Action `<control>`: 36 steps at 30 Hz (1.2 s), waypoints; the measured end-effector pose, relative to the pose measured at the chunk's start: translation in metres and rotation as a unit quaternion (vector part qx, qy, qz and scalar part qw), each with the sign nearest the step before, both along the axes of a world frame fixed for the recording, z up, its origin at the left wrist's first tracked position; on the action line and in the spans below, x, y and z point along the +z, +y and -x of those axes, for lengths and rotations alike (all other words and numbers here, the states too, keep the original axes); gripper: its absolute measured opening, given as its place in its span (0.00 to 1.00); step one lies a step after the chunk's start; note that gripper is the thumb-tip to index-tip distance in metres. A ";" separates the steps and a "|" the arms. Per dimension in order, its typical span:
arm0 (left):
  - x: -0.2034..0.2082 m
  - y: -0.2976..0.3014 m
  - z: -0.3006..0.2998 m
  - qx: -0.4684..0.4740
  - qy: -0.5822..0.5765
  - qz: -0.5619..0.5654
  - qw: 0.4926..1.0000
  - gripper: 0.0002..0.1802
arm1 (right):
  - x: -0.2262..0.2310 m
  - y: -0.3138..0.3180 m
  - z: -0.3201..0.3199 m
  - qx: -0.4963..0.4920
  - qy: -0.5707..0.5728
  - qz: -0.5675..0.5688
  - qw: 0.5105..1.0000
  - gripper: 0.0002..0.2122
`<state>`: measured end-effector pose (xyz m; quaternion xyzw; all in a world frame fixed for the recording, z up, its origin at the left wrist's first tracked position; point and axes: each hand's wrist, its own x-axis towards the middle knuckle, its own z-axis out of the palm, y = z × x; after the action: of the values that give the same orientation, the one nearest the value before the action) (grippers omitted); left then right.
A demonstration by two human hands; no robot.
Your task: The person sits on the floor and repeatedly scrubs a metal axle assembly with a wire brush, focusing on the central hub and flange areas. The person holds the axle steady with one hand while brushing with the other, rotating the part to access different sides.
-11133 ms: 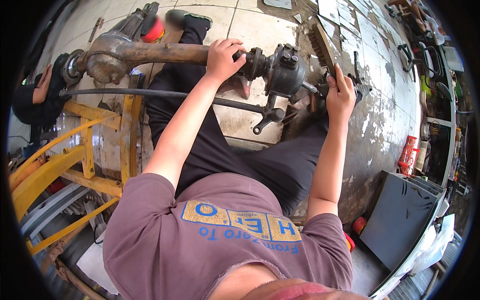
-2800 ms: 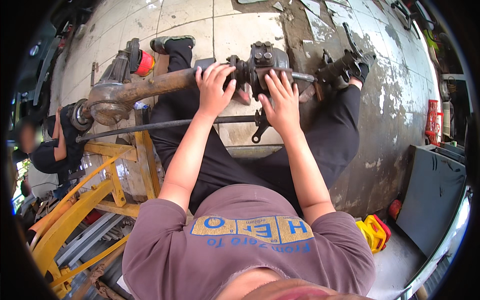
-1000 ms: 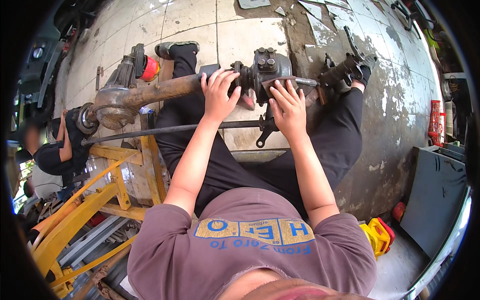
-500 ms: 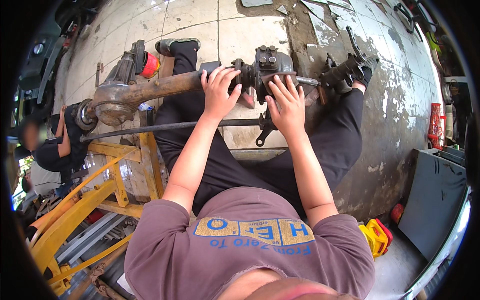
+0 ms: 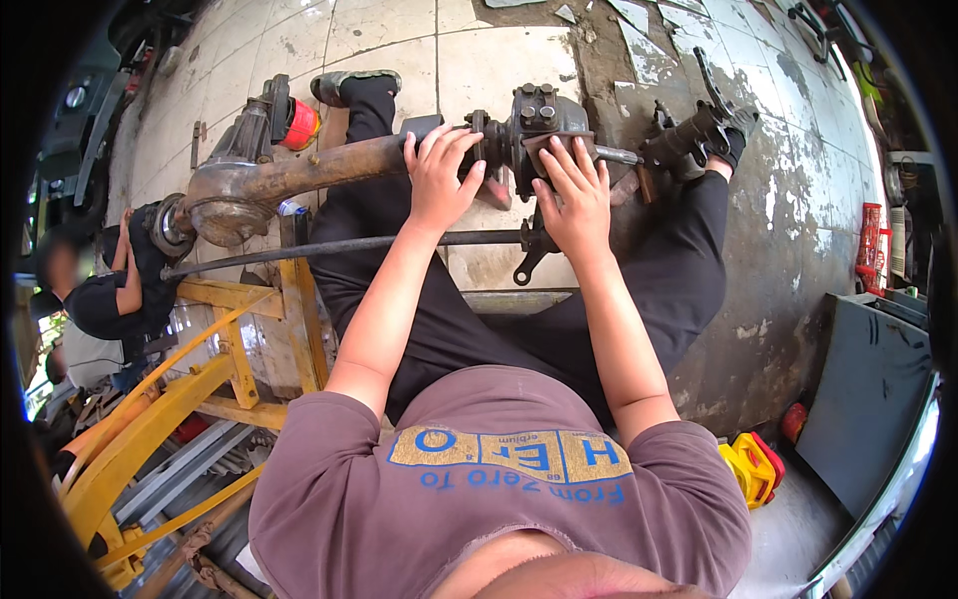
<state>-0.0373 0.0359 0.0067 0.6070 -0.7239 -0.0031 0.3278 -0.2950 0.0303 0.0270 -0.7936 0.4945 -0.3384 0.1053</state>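
Note:
A long, rusty axle housing (image 5: 319,174) lies across in front of me, over my spread legs. My left hand (image 5: 439,175) rests on the right end of its tube, fingers spread, next to a round flange (image 5: 479,140). Palm down, my right hand (image 5: 575,200) lies on the dark metal knuckle assembly (image 5: 549,112) at that end, its fingers stretched out. A short shaft (image 5: 619,155) sticks out to the right of the assembly. Below the tube runs a thin dark rod (image 5: 379,241), meeting a small arm with an eye (image 5: 529,262) under my right hand. Neither hand grips anything.
A yellow metal frame (image 5: 235,359) stands at the left. Another person (image 5: 110,285) sits by the axle's far left end. A greasy metal part (image 5: 689,140) lies beside my right foot. At the right are a grey cabinet (image 5: 866,389) and a yellow-red case (image 5: 750,469).
Both hands stay on the axle with almost the same pose. The knuckle assembly appears slightly higher and to the right, mostly through a small shift of the view.

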 end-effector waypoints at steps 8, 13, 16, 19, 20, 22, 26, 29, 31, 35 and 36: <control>0.001 0.002 0.003 -0.006 0.002 -0.008 1.000 0.24 | 0.002 0.003 0.004 -0.002 0.006 -0.007 1.000 0.22; 0.000 0.003 0.002 -0.001 -0.001 -0.003 1.000 0.24 | 0.002 0.014 0.010 0.014 0.017 -0.026 0.999 0.21; -0.001 -0.001 0.001 -0.004 -0.002 0.005 1.000 0.23 | 0.007 -0.001 0.002 0.002 -0.007 -0.015 1.000 0.19; -0.003 0.002 0.002 -0.001 0.000 -0.003 1.000 0.24 | -0.002 0.012 0.008 0.012 0.004 -0.030 0.999 0.20; -0.002 0.003 0.001 -0.002 -0.004 -0.004 1.000 0.25 | -0.005 0.017 0.012 0.015 0.011 -0.041 0.999 0.20; -0.001 0.003 0.002 -0.006 -0.001 -0.003 1.000 0.25 | -0.001 0.013 0.010 0.010 0.020 -0.026 0.999 0.20; -0.002 0.003 0.004 -0.003 0.000 -0.003 1.000 0.24 | 0.002 0.007 0.008 0.011 0.002 -0.023 1.000 0.19; -0.004 0.002 0.001 -0.001 0.002 0.002 1.000 0.24 | -0.003 0.011 0.009 0.012 0.017 -0.029 0.999 0.20; -0.003 0.005 0.003 -0.004 0.001 0.003 1.000 0.24 | 0.002 0.012 0.010 0.010 0.029 -0.026 0.999 0.20; -0.002 0.000 0.003 -0.003 0.003 0.005 1.000 0.23 | 0.001 0.004 0.007 0.010 -0.005 -0.029 1.000 0.21; -0.003 0.001 0.003 -0.001 0.001 0.005 1.000 0.23 | -0.002 0.009 0.008 0.013 0.004 -0.030 0.999 0.21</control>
<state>-0.0400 0.0368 0.0036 0.6049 -0.7242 -0.0002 0.3310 -0.3032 0.0394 0.0247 -0.7976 0.4946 -0.3191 0.1319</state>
